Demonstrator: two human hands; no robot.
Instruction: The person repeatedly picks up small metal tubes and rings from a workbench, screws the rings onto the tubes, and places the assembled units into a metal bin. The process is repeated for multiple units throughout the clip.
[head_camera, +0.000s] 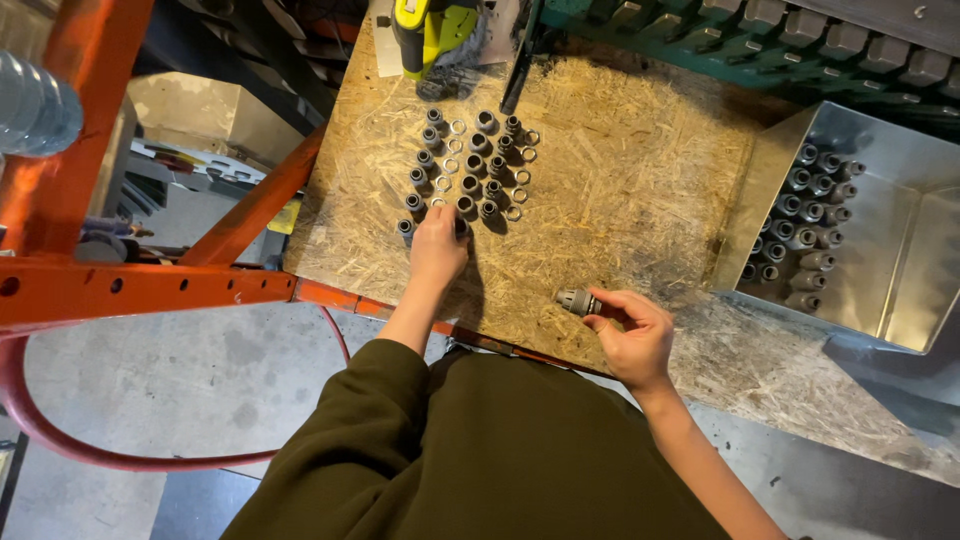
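Right hand (632, 335) grips grey fitting (577, 301) at fingertips | left hand (438, 245) closed, touching fitting rows (470, 165)

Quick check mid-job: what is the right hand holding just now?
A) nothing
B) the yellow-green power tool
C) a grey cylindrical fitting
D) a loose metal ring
C: the right hand pinches a grey cylindrical fitting at its fingertips over the chipboard top, while the left hand reaches into the rows of small parts.
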